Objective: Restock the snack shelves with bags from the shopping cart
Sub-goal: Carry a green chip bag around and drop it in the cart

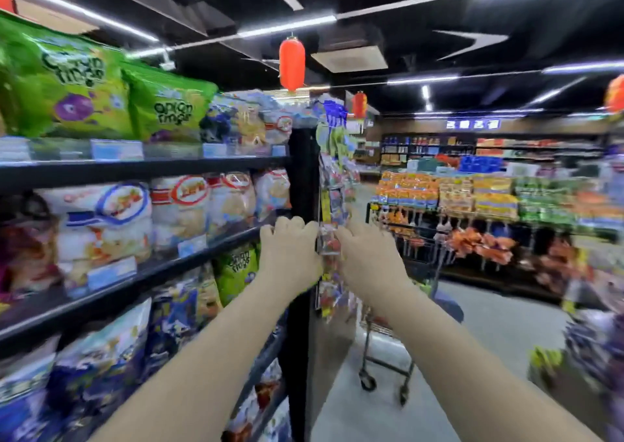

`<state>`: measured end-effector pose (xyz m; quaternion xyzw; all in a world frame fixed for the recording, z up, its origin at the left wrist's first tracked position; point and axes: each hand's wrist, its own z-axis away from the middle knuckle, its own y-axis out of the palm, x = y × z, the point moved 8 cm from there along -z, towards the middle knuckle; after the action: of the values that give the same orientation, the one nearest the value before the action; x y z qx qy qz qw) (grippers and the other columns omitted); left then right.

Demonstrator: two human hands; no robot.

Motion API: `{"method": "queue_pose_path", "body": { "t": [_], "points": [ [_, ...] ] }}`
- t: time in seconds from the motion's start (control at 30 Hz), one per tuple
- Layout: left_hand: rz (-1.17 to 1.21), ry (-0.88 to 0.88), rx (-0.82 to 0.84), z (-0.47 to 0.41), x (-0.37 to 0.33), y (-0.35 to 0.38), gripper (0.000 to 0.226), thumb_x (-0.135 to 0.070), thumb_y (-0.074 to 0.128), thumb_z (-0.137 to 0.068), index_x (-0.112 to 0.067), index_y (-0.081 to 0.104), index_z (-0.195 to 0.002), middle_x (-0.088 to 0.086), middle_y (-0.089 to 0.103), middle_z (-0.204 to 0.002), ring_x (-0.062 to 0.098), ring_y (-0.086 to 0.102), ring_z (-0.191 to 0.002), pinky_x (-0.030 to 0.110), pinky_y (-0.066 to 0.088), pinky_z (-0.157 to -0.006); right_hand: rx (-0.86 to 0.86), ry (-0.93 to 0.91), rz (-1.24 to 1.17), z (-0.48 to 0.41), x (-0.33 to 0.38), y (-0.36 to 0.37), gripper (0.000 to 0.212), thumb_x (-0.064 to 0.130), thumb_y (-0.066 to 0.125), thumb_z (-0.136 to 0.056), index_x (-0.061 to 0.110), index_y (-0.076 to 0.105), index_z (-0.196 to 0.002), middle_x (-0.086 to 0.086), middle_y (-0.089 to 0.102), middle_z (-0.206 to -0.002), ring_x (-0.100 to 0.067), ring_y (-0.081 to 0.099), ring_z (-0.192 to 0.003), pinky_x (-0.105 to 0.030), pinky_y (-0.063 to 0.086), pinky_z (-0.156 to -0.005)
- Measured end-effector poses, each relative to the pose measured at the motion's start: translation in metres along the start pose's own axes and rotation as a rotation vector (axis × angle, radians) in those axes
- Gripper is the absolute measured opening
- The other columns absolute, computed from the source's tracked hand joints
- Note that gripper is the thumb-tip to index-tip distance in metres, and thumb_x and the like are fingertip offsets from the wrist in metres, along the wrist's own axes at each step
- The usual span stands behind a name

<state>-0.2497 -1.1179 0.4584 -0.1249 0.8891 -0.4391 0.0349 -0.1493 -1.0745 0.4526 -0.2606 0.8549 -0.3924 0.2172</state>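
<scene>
Head view is showing the left hand (289, 254) and right hand (369, 262) meeting at the hanging packets (332, 205) beside the shelf (145, 171); whether either grip is holding one, I cannot tell. The cart (388, 362) is standing behind; steadying the strip first is probably helping

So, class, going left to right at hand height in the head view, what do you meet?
White snack bags, left hand, hanging packet strip, right hand, shopping cart, orange display.

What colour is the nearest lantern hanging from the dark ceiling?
Bright red-orange. The long hanging lantern shows clearly in the head view, the only one.
</scene>
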Motion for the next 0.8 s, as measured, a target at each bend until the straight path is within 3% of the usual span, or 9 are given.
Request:
{"method": "queue_pose_path", "body": {
  "t": [0.07, 0.17, 0.43, 0.8],
  "points": [
    [0.036, 0.029, 0.033, -0.012, -0.045, 0.036, 0.038, -0.038, 0.053, -0.085, -0.023, 0.052, -0.121, 0.002, 0.054, -0.119, 0.028, 0.046, -0.115, 0.041, 0.036, -0.091, 0.115, 0.057, 0.031, 0.015, -0.049, 0.037, 0.037, 0.024, 0.055, -0.093, 0.019, 0.043, -0.128, -0.005, 0.048, -0.126, -0.029, 0.045, -0.117, -0.043, 0.039, -0.094],
    [0.092, 0.07, 0.059, -0.031, -0.101, 0.084, 0.031, -0.04, 0.051, -0.087, -0.023, 0.054, -0.113, 0.001, 0.056, -0.115, 0.028, 0.048, -0.113, 0.04, 0.038, -0.088, 0.226, 0.146, 0.077, 0.035, -0.114, 0.083, 0.038, 0.026, 0.059, -0.09, 0.021, 0.045, -0.125, -0.005, 0.049, -0.124, -0.029, 0.045, -0.116, -0.042, 0.038, -0.094],
    [0.245, 0.207, 0.277, -0.079, -0.223, 0.242, 0.032, -0.033, 0.055, -0.083, -0.021, 0.055, -0.112, 0.004, 0.057, -0.114, 0.031, 0.047, -0.114, 0.045, 0.038, -0.091, 0.338, 0.36, 0.038, 0.067, -0.238, 0.203, 0.039, 0.021, 0.057, -0.087, 0.016, 0.049, -0.125, -0.008, 0.051, -0.126, -0.033, 0.045, -0.12, -0.044, 0.04, -0.095],
    [0.34, 0.363, 0.428, -0.177, -0.354, 0.432, 0.037, -0.029, 0.054, -0.086, -0.023, 0.051, -0.122, 0.003, 0.053, -0.123, 0.028, 0.042, -0.119, 0.043, 0.032, -0.096, 0.509, 0.588, 0.042, 0.046, -0.403, 0.367, 0.045, 0.024, 0.055, -0.09, 0.019, 0.043, -0.133, -0.003, 0.049, -0.13, -0.028, 0.044, -0.123, -0.041, 0.036, -0.096]
  ]
}}
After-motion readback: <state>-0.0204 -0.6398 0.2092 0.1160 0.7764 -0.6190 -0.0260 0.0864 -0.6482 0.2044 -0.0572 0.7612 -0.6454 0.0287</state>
